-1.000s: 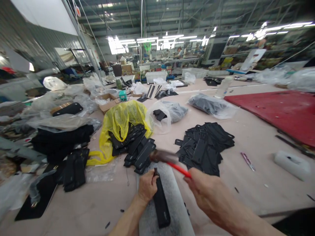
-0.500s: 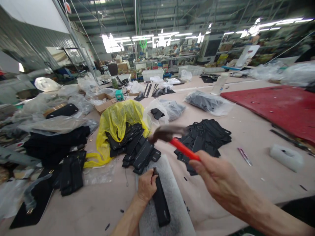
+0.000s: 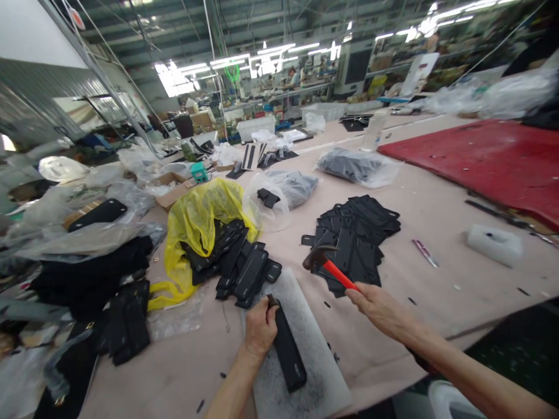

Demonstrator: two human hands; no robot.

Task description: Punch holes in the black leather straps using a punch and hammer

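My left hand (image 3: 260,330) is closed around a small dark tool I cannot name, set upright on the far end of a long black leather strip (image 3: 288,352). The strip lies on a white pad (image 3: 314,349) at the table's near edge. My right hand (image 3: 379,307) grips the red handle of a hammer (image 3: 325,263), whose dark head hangs a little to the right of the strip's far end. A heap of black strips (image 3: 244,270) lies just beyond the pad, and another pile of flat black pieces (image 3: 353,238) lies under the hammer.
A yellow plastic bag (image 3: 205,215) holds more black strips. Clear bags of dark pieces (image 3: 356,167) sit further back. A red mat (image 3: 480,157) covers the right side. Black goods and plastic clutter (image 3: 87,256) fill the left. A white block (image 3: 493,244) lies at the right.
The hammer was raised and swinging over the strip; it now sits lower and to the right, sharp and still. My left hand has stayed on the strip's end. The view has shifted.
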